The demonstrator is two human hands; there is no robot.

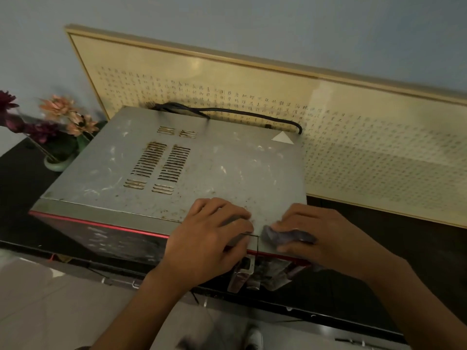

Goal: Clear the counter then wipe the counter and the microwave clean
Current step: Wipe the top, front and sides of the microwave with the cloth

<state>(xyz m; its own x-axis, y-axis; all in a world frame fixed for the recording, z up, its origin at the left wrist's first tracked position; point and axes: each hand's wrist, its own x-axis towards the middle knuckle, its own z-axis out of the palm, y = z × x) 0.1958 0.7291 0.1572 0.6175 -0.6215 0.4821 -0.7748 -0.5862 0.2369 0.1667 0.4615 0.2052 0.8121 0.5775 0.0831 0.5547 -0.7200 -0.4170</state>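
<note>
Left grip (pixel 211 236) pressed empty on the microwave (pixel 177 160), likely steadying it, while right grip (pixel 321 233) clamped a purple-grey cloth (pixel 285 236) against its stained top

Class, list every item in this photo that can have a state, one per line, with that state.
Microwave: top stained and streaked.
Cloth: bunched, pressed on the microwave's top front.
Right hand: grips the cloth.
Left hand: rests on the microwave's front edge, holds nothing.
Power cord: loose, draped over the microwave's rear.
Framed calligraphy: leaning against the wall.
Flowers: standing in a vase.
</note>
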